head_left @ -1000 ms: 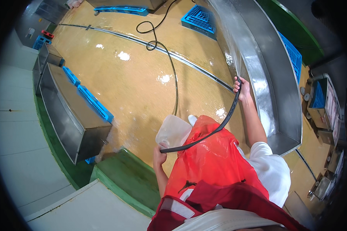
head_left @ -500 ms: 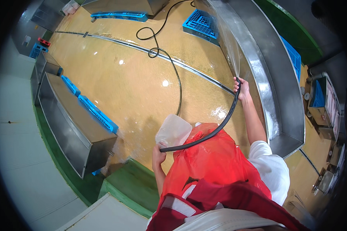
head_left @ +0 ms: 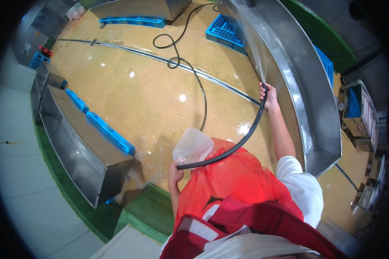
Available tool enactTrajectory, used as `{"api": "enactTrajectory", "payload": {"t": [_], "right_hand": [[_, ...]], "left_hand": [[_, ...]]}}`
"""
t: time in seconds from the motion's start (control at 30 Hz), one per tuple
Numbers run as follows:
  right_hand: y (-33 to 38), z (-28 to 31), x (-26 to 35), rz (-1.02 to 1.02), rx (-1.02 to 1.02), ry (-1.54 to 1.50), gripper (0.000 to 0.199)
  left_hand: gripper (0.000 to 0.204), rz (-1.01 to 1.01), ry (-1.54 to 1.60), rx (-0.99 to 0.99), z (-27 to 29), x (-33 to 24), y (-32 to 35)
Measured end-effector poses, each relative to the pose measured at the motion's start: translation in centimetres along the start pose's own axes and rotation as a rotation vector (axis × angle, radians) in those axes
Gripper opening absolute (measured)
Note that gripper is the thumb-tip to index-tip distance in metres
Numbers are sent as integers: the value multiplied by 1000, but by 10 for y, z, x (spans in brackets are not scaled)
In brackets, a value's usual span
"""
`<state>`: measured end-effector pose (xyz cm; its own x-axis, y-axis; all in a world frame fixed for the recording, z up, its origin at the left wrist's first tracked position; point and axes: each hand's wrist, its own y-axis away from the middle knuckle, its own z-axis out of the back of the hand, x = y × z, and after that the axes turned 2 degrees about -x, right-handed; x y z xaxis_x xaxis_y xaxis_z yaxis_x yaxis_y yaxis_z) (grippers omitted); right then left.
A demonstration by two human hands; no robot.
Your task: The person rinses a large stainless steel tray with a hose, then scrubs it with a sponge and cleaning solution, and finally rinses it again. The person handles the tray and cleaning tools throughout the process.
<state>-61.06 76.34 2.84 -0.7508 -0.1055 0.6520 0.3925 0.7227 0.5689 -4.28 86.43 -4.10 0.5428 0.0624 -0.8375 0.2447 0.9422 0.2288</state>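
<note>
My right hand (head_left: 270, 96) is wrapped round the black hose (head_left: 231, 151) close to its outlet. A fanned water jet (head_left: 259, 56) leaves that end, running along the side of the long stainless steel trough (head_left: 309, 103) on the right. The hose bends back across my red plastic apron (head_left: 240, 177) to my left hand (head_left: 174, 173), which is closed at the hose's other visible thick part. The same hand also holds a translucent plastic container (head_left: 193, 146), tilted above the floor; its grip on the container is partly hidden.
Thinner hose (head_left: 200, 82) loops over the wet tan floor, crossing a narrow drain channel (head_left: 216, 79). Another steel trough (head_left: 73, 142) stands left, with blue pallets (head_left: 110, 133) beside it. A blue pallet (head_left: 224, 32) lies by the right trough. A green step (head_left: 149, 211) is near left.
My right hand and the hose end have shifted slightly up and left in the view. The container and left hand have moved a little left. Water keeps spraying.
</note>
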Motion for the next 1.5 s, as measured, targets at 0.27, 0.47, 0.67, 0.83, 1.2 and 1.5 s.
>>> {"api": "enactTrajectory", "payload": {"t": [0.27,0.47,0.67,0.83,1.2,1.5], "right_hand": [[6,36,-27,-55,-137,-37,24],[27,77,-42,-61,-243,-74,24],[49,99,-39,-68,-312,-102,26],[45,81,-30,-25,-228,5,26],[33,34,1,-18,-131,86,25],[32,14,18,11,-50,156,26]], "left_hand": [[29,-56,-16,84,21,0,-17],[32,24,-9,169,29,-13,-32],[30,-60,-17,203,23,-16,-46],[31,-76,-7,202,18,-16,-47],[33,11,-33,152,8,-16,-26],[31,31,28,148,-5,-17,-19]]}}
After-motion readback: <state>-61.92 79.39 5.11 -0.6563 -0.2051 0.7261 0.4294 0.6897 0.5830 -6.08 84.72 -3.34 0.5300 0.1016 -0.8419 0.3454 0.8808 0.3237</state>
